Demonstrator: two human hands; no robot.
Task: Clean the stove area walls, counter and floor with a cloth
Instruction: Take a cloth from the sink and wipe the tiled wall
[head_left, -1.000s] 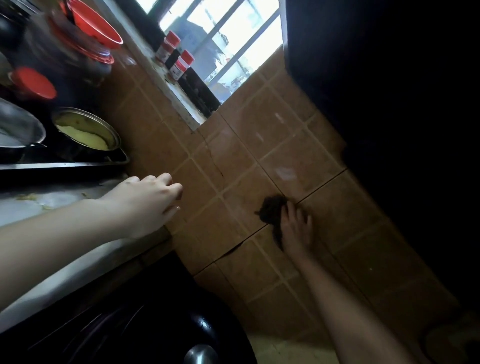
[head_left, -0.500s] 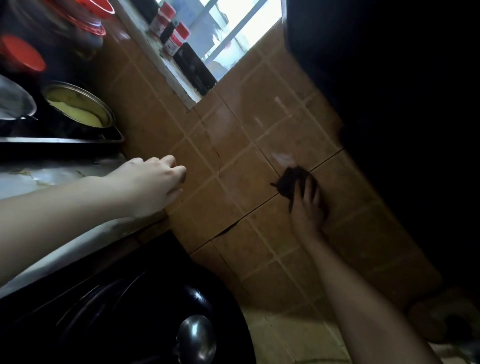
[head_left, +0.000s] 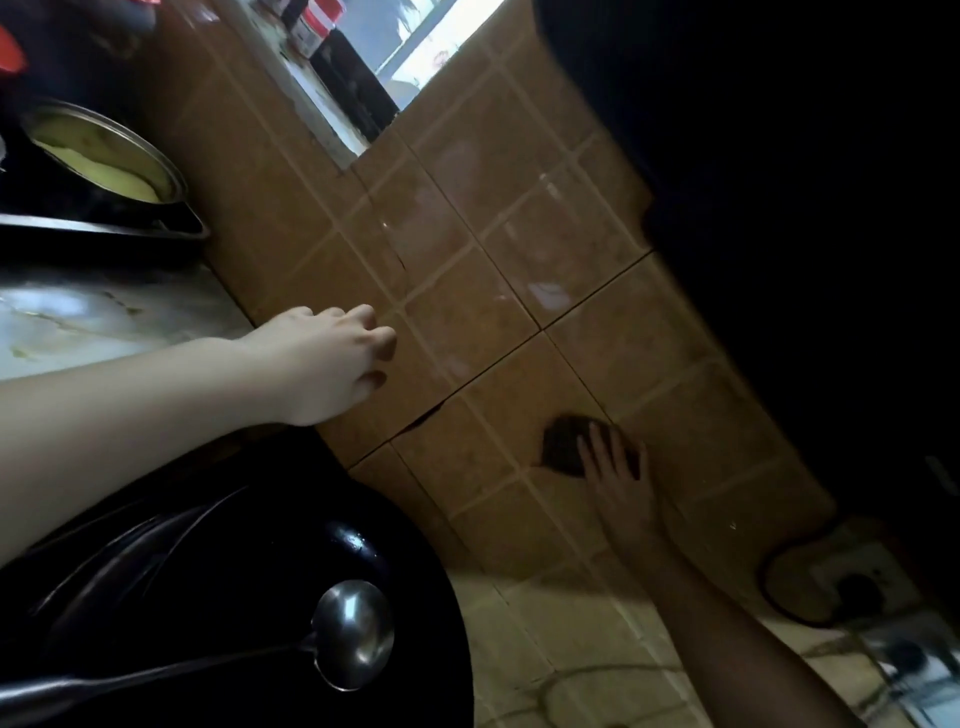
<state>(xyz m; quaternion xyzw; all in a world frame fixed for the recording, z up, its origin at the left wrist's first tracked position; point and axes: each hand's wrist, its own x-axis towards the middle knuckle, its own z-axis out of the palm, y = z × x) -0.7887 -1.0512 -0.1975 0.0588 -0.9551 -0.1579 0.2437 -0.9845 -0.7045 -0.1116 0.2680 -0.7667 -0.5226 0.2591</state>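
The brown tiled wall (head_left: 467, 218) fills most of the view, which has tipped downward since half a second ago: more of the pale floor (head_left: 571, 649) shows along the bottom, and the red bowls at the top left have nearly slid out of sight. The black wok (head_left: 208, 571) under the counter (head_left: 104, 312) now shows more of itself, and the steel ladle (head_left: 353, 631) lying in it is in full view. The pot (head_left: 132, 139) of yellow food stands on the stove at the upper left, as before.

The left hand (head_left: 327, 364) remains at the counter's end beside the wall, fingers loosely curled and holding nothing.

The right hand (head_left: 618, 483) has moved down the wall. Earlier it was at the crossing of the dark grout lines; now it is on the tile below that line, nearer the floor. Its fingers (head_left: 589, 441) lie spread and fairly straight, pressing the dark cloth (head_left: 563, 447) flat against the tile.
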